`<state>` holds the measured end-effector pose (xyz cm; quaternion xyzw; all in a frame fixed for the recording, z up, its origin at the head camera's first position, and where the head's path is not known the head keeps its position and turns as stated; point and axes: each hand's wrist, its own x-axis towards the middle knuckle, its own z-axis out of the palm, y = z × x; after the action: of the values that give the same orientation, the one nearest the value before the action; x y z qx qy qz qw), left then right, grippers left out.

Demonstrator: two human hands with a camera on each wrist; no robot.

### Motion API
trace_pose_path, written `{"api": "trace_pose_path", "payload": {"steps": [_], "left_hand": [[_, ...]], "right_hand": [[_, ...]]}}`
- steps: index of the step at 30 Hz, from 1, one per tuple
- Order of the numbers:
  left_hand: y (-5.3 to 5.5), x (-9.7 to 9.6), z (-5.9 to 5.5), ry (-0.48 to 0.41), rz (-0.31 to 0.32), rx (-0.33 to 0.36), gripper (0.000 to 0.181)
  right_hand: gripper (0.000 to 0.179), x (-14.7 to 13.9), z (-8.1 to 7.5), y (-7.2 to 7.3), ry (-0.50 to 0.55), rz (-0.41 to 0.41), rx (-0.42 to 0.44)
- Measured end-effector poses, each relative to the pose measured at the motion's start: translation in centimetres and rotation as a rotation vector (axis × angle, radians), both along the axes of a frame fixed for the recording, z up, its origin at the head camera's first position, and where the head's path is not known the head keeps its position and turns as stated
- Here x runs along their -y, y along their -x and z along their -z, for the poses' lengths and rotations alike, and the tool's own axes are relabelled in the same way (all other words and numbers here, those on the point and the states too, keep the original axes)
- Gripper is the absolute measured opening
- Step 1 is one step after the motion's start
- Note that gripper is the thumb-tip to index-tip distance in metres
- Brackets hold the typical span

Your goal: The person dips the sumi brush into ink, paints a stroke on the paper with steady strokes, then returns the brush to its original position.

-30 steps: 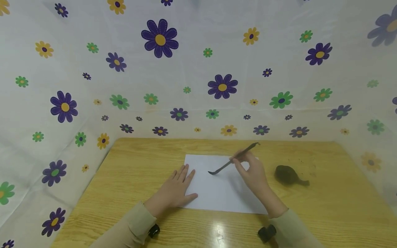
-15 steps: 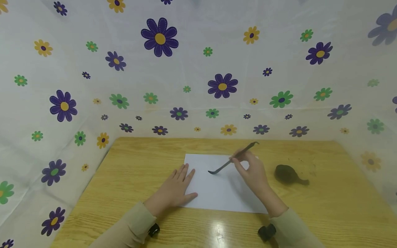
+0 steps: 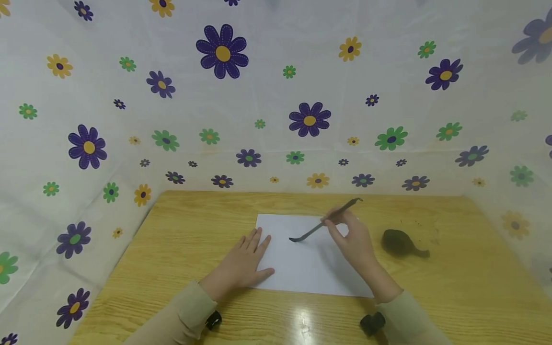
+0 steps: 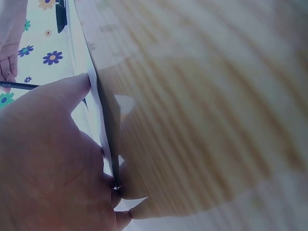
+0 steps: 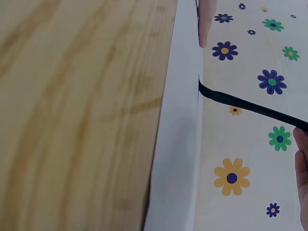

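My left hand (image 3: 241, 263) lies spread, fingers straight, on the left edge of a white sheet of paper (image 3: 297, 273). My right hand (image 3: 353, 239) pinches a dark ink brush (image 3: 311, 232) by its handle above the sheet's right part. The brush slants, its looped end up to the right and its dark, bent bristle tip down to the left. In the right wrist view the brush tip (image 5: 204, 89) meets the paper, which is seen nearly edge-on. No stroke shows on the sheet. In the left wrist view the left thumb (image 4: 72, 91) presses near the paper's edge.
A dark rounded dish-like thing with a narrow tail (image 3: 398, 243) lies on the wooden table (image 3: 185, 239), right of the right hand. Small dark specks mark the wood behind it. A flower-printed white sheet (image 3: 267, 96) hangs around the table's back and sides.
The right hand and the brush's upper end have shifted very slightly right, while the bristle tip stays in about the same spot. My left hand has kept still.
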<state>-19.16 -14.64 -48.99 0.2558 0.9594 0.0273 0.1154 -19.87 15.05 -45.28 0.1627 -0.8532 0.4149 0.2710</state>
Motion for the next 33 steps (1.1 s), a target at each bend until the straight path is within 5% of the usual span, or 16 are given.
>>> {"api": "trace_pose_path", "payload": {"steps": [33], "left_hand": [[-0.1, 0.1, -0.2, -0.026, -0.004, 0.007, 0.087]], "right_hand": [[0.023, -4.4, 0.5, -0.5, 0.036, 0.059, -0.034]]}}
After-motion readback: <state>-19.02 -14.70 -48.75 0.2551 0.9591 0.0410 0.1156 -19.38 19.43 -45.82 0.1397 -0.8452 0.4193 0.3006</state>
